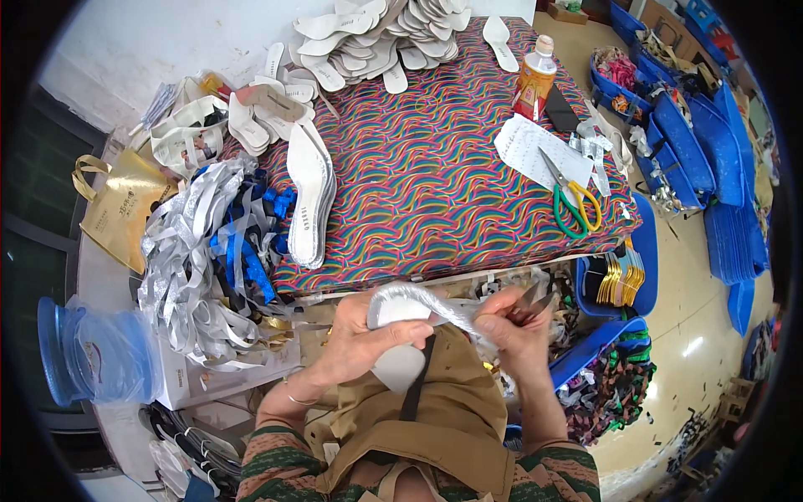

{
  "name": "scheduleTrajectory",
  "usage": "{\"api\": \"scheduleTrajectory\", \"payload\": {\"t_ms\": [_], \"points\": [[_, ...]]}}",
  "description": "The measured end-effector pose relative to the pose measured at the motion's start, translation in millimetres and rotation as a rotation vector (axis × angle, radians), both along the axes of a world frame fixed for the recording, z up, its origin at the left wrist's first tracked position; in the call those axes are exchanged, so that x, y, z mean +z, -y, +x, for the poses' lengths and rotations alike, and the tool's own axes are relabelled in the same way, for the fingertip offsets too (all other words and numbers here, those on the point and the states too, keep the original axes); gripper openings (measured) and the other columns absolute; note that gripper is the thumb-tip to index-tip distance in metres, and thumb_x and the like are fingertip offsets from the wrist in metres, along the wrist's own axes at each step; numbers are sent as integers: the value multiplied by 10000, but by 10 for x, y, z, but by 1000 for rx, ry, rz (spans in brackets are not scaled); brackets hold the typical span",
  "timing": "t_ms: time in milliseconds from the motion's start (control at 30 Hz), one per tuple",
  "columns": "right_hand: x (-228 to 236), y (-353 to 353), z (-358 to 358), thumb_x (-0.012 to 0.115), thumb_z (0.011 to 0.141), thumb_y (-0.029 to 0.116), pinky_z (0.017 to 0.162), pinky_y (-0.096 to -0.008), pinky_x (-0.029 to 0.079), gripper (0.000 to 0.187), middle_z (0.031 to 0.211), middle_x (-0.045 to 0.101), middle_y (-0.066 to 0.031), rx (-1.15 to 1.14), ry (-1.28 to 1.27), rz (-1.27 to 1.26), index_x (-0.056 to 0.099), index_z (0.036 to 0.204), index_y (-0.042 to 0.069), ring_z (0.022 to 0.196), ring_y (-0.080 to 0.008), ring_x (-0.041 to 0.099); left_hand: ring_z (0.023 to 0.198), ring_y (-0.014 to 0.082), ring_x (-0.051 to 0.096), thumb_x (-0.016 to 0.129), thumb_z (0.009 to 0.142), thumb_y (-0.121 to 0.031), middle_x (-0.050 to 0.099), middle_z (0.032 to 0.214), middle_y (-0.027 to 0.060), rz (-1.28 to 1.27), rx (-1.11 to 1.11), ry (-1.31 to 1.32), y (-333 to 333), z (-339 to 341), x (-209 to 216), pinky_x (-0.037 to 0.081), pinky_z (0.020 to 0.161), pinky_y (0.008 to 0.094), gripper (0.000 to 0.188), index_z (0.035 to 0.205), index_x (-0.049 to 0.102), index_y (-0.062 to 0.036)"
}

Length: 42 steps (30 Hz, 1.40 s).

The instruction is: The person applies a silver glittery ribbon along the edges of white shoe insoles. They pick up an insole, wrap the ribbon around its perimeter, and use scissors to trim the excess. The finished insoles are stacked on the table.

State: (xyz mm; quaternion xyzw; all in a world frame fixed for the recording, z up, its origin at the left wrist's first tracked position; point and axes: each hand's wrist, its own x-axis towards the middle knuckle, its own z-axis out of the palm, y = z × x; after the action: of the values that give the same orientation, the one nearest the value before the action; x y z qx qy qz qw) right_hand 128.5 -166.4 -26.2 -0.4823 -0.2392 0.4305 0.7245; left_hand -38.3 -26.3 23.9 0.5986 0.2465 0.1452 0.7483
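My left hand (355,343) grips a white insole (400,310) above my lap, just in front of the table (418,184), thumb pressed across its face. My right hand (514,335) pinches a shiny silver strip (456,314) between thumb and fingers, off to the insole's right. By my judgement this piece is only part done: silver curves round its upper end, while the lower end looks bare; my own fingers hide some of the edge, so I can't be sure. Plenty seems left: a neat stack of insoles (309,197) and a big heap of insoles (368,46) show no silver edging.
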Motion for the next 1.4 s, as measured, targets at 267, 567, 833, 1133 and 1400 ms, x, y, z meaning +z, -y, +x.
{"api": "scheduleTrajectory", "payload": {"t_ms": [267,567,833,1133,1400], "points": [[-153,-249,-274,731,834,40,583,-207,471,95,780,679,-23,127,-203,29,692,910,-2,665,-61,601,891,231,684,567,951,-160,682,1034,216,-316,164,217,-13,235,-46,554,809,353,388,1252,533,82],[-250,-95,-243,745,823,35,625,-232,500,93,804,693,-53,193,-124,-38,696,881,-21,704,-76,615,706,254,696,515,988,-210,673,861,177,-370,217,198,-53,239,-94,590,637,351,300,1103,587,58],[-206,-94,-181,728,821,14,627,-216,464,75,778,674,-24,248,143,-36,677,868,-14,708,-54,592,601,194,612,511,996,-216,619,770,105,-509,224,316,-60,319,-171,517,552,325,247,1032,589,16],[-405,-277,-85,722,729,14,554,-215,400,135,720,607,2,71,600,29,611,805,25,645,-43,496,977,217,643,586,911,-119,628,1170,182,-389,81,329,-3,407,-275,542,825,340,428,1309,503,15],[-167,-294,145,648,818,-1,621,-239,435,267,844,664,-44,261,500,0,663,1084,1,721,-66,532,1146,311,596,547,927,-32,618,1182,259,-366,254,280,129,295,-492,532,914,365,249,1148,614,63]]}}
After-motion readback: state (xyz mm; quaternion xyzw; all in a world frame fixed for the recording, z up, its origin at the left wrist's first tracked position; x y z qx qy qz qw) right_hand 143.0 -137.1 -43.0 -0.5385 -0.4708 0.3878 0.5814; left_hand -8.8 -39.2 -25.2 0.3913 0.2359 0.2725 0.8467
